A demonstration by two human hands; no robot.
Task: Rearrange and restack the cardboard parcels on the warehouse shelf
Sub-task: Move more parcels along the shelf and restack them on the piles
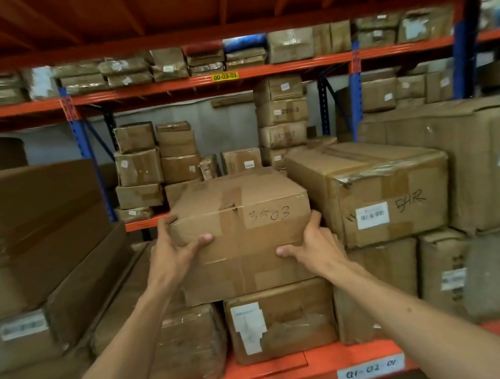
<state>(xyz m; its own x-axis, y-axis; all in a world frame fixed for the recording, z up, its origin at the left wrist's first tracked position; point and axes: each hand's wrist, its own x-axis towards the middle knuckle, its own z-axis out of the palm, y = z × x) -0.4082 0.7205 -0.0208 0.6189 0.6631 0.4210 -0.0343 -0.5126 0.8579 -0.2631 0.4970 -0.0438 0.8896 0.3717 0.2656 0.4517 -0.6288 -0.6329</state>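
A brown cardboard parcel marked "3503" (243, 221) sits in the middle of the shelf, on top of two lower parcels (280, 319). My left hand (173, 251) clasps its left front corner, thumb across the front face. My right hand (312, 243) holds its right side, thumb on the front. Right beside it stands a bigger parcel marked "54R" (383, 193) with a white barcode label. The parcel's underside and back are hidden.
Long flat cartons (40, 244) lean stacked at the left. Large boxes (473, 164) fill the right. The orange shelf beam (295, 377) carries a label "Q1-02-01". Behind stand stacks of small parcels (138, 167) on a far rack.
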